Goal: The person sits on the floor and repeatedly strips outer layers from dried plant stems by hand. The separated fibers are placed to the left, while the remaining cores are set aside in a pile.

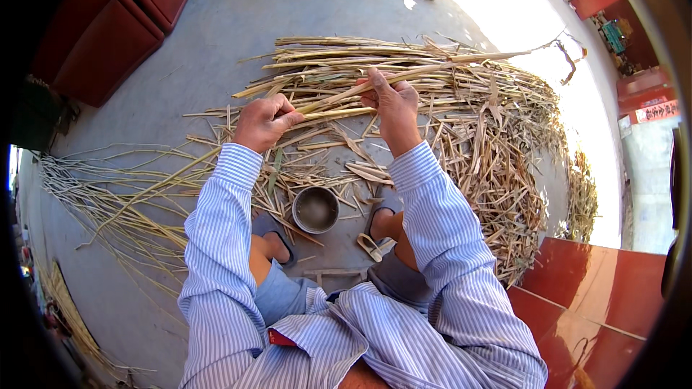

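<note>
My left hand is closed around the near end of a long pale reed stalk that runs up to the right. My right hand grips the same stalk a little further along, fingers pinching it. Both hands hover over a wide heap of dry reed stalks and husks spread on the grey concrete floor. My sleeves are blue-and-white striped.
A small round metal bowl sits on the floor between my sandalled feet. Stripped thin reeds lie in a bundle to the left. Red wooden doors stand at the upper left; a red panel is at the lower right.
</note>
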A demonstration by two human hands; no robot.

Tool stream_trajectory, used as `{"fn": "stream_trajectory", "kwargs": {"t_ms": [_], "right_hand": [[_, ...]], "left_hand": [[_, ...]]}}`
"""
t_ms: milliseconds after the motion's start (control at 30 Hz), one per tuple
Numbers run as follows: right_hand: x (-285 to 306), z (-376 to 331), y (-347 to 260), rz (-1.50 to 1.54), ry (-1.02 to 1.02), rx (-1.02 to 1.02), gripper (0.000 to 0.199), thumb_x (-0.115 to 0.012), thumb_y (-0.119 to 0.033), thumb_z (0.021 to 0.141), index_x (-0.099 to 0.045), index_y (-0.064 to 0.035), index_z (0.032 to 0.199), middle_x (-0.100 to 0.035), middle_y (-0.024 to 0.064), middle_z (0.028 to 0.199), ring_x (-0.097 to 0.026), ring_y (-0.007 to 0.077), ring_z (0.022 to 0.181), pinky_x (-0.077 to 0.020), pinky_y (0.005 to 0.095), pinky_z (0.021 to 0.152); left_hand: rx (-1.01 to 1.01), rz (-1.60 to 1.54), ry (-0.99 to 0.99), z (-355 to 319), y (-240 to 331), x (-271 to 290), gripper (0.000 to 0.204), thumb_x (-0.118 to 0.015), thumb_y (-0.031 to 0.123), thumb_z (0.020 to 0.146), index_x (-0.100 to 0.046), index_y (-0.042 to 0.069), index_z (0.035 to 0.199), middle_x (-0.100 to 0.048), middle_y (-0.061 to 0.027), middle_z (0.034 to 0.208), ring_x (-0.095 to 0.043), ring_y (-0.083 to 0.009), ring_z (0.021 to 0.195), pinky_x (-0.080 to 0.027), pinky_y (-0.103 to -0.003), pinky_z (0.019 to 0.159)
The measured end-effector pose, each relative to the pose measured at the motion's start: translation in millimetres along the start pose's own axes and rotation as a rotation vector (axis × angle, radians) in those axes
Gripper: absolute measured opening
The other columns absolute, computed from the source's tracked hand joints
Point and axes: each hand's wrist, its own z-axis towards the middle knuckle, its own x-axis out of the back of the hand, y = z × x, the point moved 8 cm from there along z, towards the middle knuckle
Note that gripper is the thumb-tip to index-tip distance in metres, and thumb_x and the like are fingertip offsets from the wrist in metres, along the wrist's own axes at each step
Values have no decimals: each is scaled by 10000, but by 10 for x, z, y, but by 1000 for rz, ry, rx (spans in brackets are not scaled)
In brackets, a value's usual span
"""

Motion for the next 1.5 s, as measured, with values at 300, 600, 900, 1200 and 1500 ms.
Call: {"fn": "stream_trajectory", "kwargs": {"t_ms": [300,600,900,1200,1500], "right_hand": [[-247,-64,-23,165,-293,-10,256,-604,-172,965,-577,-3,1154,-688,147,1087,-667,206,1018,-556,284,867],[-143,-56,50,8,3,13,302,-674,-271,927,-625,8,1031,-713,111,900,-703,165,745,-577,253,695],[-156,-122,-151,-108,-262,78,280,-649,-232,944,-651,28,1047,-721,130,891,-714,187,762,-590,277,682],[25,-110,-90,-83,-505,83,220,-623,-137,949,-659,42,1073,-723,143,926,-719,207,829,-605,303,739],[1702,411,180,836,346,-92,287,-523,-235,1006,-576,39,1073,-680,129,927,-674,203,881,-601,290,775]], "left_hand": [[-43,-47,3,36,71,-7,213,-728,212,854,-666,9,870,-644,-74,697,-573,-138,619,-458,-304,582],[36,-288,109,45,68,-132,193,-738,218,846,-702,30,872,-688,-103,743,-645,-177,671,-484,-322,608],[-40,-209,141,14,235,79,222,-790,187,818,-645,24,777,-632,-31,644,-553,-80,582,-437,-258,519],[76,-459,-63,27,262,-16,233,-782,187,835,-629,21,776,-612,-2,646,-528,-48,577,-429,-216,510],[40,-358,-77,3,291,-16,212,-758,169,855,-623,17,797,-600,-1,678,-522,-49,596,-433,-212,532]]}}
